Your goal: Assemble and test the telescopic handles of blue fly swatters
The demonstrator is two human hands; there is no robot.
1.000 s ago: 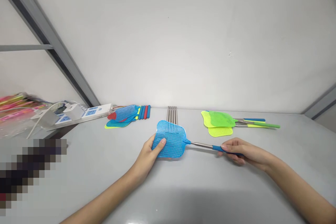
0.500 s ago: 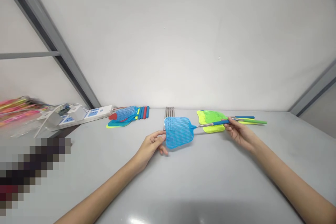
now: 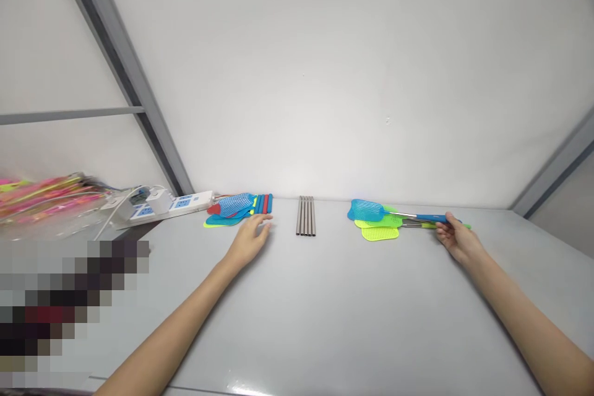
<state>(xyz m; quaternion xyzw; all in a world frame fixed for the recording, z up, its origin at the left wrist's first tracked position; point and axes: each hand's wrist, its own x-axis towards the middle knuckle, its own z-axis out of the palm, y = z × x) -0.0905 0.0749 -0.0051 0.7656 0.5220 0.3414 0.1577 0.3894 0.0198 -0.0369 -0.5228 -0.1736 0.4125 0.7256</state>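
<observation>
My right hand [image 3: 455, 236] pinches the blue handle of a blue fly swatter [image 3: 369, 210], whose mesh head lies over a green and yellow-green pile of fly swatters [image 3: 380, 233] at the right. My left hand [image 3: 249, 238] is open, fingers apart, close in front of a row of blue and red handle grips [image 3: 264, 203]. Beside those grips lie loose swatter heads [image 3: 234, 205] in blue, red and yellow-green. Several metal tubes [image 3: 305, 216] lie side by side between my two hands.
A white power strip [image 3: 174, 205] with plugs and cables runs along the back left. Behind it, colourful items in clear plastic [image 3: 51, 204] are heaped. A white wall [image 3: 315, 74] rises behind the grey table [image 3: 325, 309]. The lower left is pixelated.
The blue fly swatter has moved right, onto the pile, still in my right hand. My left hand has let go of its head and moved left to the handle grips.
</observation>
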